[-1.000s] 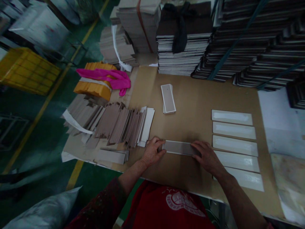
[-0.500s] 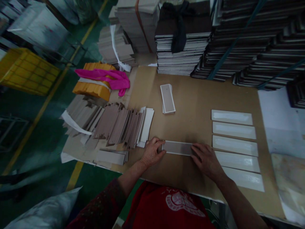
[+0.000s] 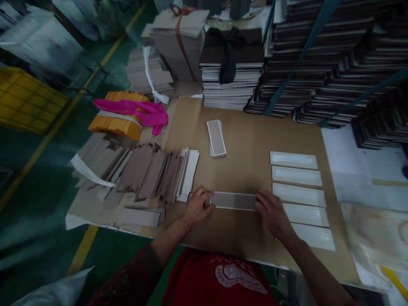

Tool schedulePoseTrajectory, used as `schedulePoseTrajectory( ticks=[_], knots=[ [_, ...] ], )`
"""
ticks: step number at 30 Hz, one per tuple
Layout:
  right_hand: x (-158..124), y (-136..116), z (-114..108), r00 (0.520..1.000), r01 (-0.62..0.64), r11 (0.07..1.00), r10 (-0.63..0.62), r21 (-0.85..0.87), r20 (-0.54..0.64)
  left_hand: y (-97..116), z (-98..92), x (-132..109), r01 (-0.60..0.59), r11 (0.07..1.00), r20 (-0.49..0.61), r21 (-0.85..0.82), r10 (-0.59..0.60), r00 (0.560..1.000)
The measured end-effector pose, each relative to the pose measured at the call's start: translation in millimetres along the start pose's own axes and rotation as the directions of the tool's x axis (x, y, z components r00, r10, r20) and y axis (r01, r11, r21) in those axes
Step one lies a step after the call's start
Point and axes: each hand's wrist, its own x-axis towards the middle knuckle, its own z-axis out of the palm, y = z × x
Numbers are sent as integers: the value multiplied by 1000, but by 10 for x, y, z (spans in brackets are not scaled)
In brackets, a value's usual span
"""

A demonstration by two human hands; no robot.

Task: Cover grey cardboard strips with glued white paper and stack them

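Observation:
A grey card strip on a white backing (image 3: 233, 200) lies flat near the front of the brown table (image 3: 248, 136). My left hand (image 3: 196, 207) has its fingers curled over the strip's left end. My right hand (image 3: 273, 213) presses on its right end with the fingers bent. Just to the right, several white strips (image 3: 298, 195) lie in a column. Left of my left hand, a leaning row of grey card pieces (image 3: 153, 172) stands on edge.
A small stack of grey and white cards (image 3: 216, 137) lies farther back. Tall bundles of dark sheets (image 3: 318, 59) line the back edge. An orange bundle with a pink cloth (image 3: 127, 112) sits at the left, and white paper (image 3: 366, 178) at the right.
My hands stay on the strip's two ends. The view has swung a little, so everything sits slightly lower and to the left in the picture.

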Motion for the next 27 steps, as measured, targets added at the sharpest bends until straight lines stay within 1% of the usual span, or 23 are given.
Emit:
schedulePoseTrajectory(
  ticks=[2,4,6,10,15,18,21,23,25,27],
  knots=[
    [35,81,-23,998,-44,999,45,26,-40,-6,3,-1,-6,1000,4,3,6,1000],
    [64,92,10,999,-53,998,53,33,1,-9,3,-2,-4,1000,11,7,4,1000],
    [92,50,80,996,-73,996,70,43,52,-10,2,-3,2,1000,18,8,-2,1000],
    [172,-40,190,979,-179,983,174,49,103,-9,-7,-3,14,1000,33,0,-14,999],
    [286,-81,177,934,-316,946,297,69,199,-11,-16,-8,34,998,56,-46,-31,998],
    [304,-147,94,886,-395,907,334,147,323,-6,-23,-10,60,992,54,-110,-54,997],
    [282,-243,-51,825,-450,851,282,269,490,15,-44,-1,111,972,38,-209,-105,994],
    [254,-303,-152,785,-507,792,262,340,561,38,-66,14,149,943,41,-299,-143,989],
    [227,-350,-219,748,-596,689,288,413,598,62,-89,38,193,898,51,-396,-188,981],
    [210,-388,-232,714,-669,572,316,475,625,80,-110,67,245,839,56,-485,-250,967]
  ],
)
